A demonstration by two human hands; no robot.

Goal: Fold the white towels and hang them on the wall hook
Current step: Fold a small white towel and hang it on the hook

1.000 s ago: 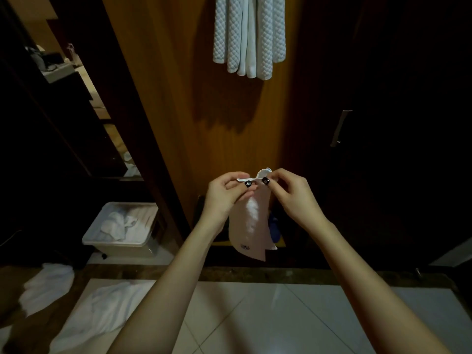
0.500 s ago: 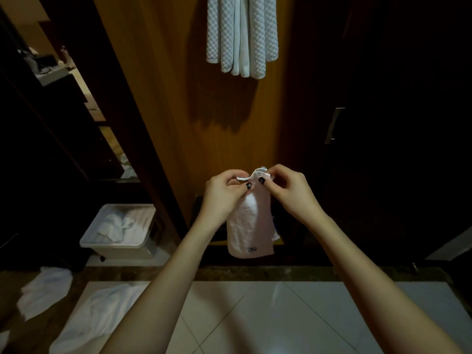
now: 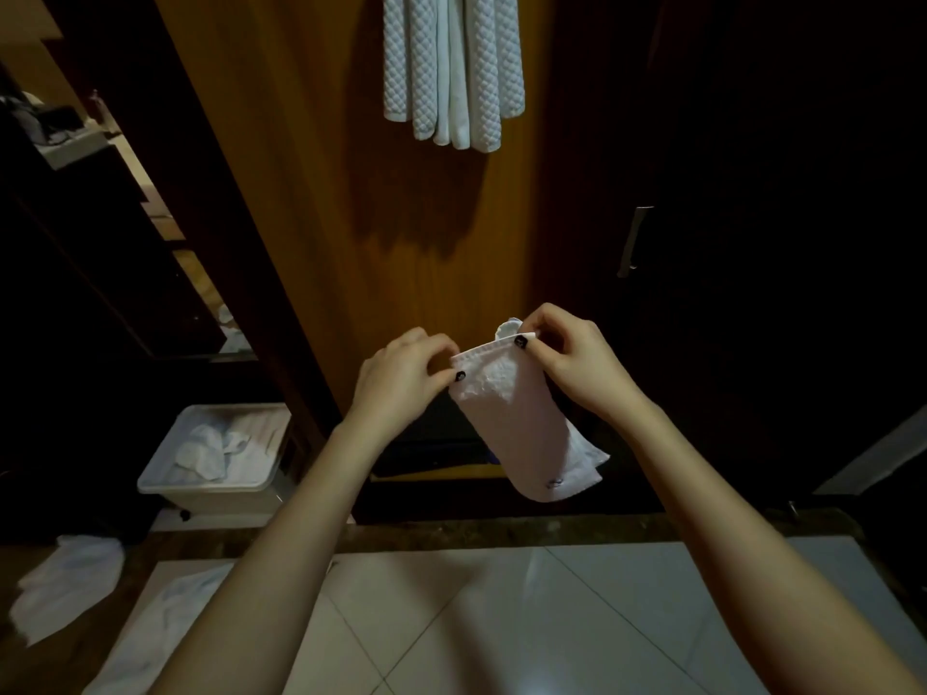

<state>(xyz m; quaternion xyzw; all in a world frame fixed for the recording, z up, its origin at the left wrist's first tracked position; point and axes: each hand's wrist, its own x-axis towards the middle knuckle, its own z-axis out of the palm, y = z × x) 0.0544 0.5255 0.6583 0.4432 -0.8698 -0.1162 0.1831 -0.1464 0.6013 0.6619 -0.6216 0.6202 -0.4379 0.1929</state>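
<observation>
A small white towel (image 3: pixel 521 423) hangs folded in front of me, its lower end swung to the right. My left hand (image 3: pixel 401 383) pinches its upper left corner and my right hand (image 3: pixel 577 363) pinches the upper right corner, with the top edge stretched between them. Higher up, several white quilted towels (image 3: pixel 451 67) hang against the wooden wall panel (image 3: pixel 311 193). The hook itself is out of view above the frame.
A white plastic bin (image 3: pixel 210 489) holding loose white cloths stands on the floor at the left. More white towels (image 3: pixel 70 584) lie on the floor beside it. A dark cabinet door with a metal handle (image 3: pixel 633 240) is at the right. Pale floor tiles (image 3: pixel 501 624) lie below.
My hands have moved apart and spread the towel's top edge wider. The towel's lower end has swung to the right.
</observation>
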